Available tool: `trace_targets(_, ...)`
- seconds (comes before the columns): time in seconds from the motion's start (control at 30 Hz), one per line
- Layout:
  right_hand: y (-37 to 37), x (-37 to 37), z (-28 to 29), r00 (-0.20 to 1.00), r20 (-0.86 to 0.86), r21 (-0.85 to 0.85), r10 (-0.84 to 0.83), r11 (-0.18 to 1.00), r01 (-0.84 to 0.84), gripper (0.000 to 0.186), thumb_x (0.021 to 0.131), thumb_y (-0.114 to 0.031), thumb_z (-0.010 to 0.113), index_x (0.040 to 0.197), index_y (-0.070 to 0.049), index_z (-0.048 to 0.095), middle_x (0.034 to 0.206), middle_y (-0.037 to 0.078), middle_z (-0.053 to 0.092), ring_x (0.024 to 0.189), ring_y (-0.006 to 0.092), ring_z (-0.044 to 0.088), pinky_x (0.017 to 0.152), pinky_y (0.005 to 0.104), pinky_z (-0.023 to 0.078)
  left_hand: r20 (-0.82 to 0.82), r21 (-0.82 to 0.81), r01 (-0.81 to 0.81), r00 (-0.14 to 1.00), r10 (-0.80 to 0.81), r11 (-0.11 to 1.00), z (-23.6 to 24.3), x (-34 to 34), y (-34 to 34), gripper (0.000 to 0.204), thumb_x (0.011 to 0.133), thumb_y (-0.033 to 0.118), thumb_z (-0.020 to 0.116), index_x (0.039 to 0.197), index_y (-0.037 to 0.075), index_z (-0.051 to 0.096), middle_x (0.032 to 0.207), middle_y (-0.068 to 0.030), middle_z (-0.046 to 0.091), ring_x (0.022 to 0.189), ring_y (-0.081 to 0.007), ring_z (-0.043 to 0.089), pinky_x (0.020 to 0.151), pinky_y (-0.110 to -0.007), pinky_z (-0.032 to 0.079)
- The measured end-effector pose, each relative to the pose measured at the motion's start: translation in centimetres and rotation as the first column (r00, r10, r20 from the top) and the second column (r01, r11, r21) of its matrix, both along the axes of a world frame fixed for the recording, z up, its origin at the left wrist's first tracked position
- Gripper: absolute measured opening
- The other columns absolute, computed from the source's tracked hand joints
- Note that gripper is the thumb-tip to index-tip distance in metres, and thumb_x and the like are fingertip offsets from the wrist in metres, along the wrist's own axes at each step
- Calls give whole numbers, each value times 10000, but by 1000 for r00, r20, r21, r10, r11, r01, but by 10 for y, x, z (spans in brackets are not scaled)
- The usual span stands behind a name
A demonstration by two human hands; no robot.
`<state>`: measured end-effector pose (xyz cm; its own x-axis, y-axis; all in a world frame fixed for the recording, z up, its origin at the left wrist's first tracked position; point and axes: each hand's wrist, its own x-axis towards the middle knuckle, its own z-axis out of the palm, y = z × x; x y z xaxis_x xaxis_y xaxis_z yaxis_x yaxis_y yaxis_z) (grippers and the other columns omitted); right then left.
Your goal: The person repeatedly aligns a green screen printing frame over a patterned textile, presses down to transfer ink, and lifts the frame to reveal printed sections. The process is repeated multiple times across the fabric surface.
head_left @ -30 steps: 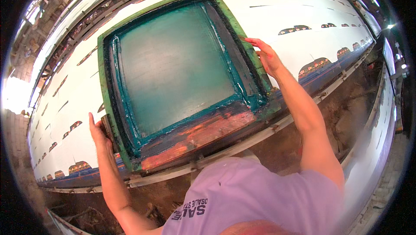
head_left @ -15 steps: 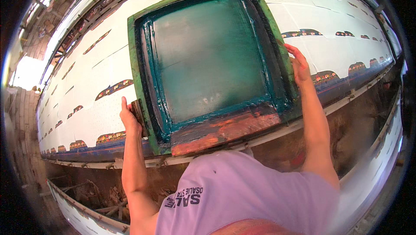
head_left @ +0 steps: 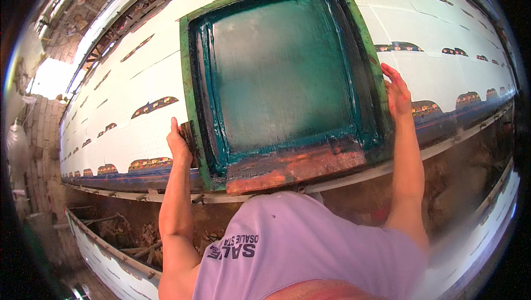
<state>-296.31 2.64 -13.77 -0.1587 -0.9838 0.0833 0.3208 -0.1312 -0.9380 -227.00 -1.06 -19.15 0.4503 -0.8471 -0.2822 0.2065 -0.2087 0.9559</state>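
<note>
A screen-printing frame (head_left: 359, 34) with a green wooden border lies on a long white printing table. Its greenish mesh (head_left: 282, 73) is edged by glossy teal strips. Along the near end runs a reddish-brown stained band (head_left: 298, 170). My left hand (head_left: 178, 146) is closed round a small dark block (head_left: 188, 134) on the frame's left side, thumb pointing up. On the opposite side, my right hand (head_left: 397, 95) grips the frame's outer edge, its fingers reaching along it; its thumb is hidden.
White sheeting (head_left: 149, 73) with cut-outs showing a dark flowered print covers the sloping table. A metal rail (head_left: 119, 194) follows its near edge. Behind me stands another white table (head_left: 108, 253), across a gap with scattered debris. A brick wall (head_left: 41, 145) rises at left.
The frame has slid slightly right over the table, both hands moving with it. A small gap now shows between its left edge and the nearest flowered cut-out. The view has also shifted.
</note>
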Motion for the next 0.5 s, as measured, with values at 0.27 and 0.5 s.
trace_targets(0.27,22,62,26,293,-888,-334,-354,935,116,427,1021,-148,770,1438,-80,713,1523,174,654,1422,333,614,1227,434,457,143,65,49,988,-58,997,-21,15,-9,663,1089,638,616,853,31,741,772,-51,699,653,-180,629,644,-361,513)
trace_targets(0.5,115,186,47,293,-952,-93,86,831,-548,389,825,-160,919,1196,-118,808,1262,109,772,1195,347,717,1013,483,585,41,176,53,997,-61,983,-9,-8,-10,694,1110,640,584,875,8,746,792,-41,683,677,-166,609,650,-376,505)
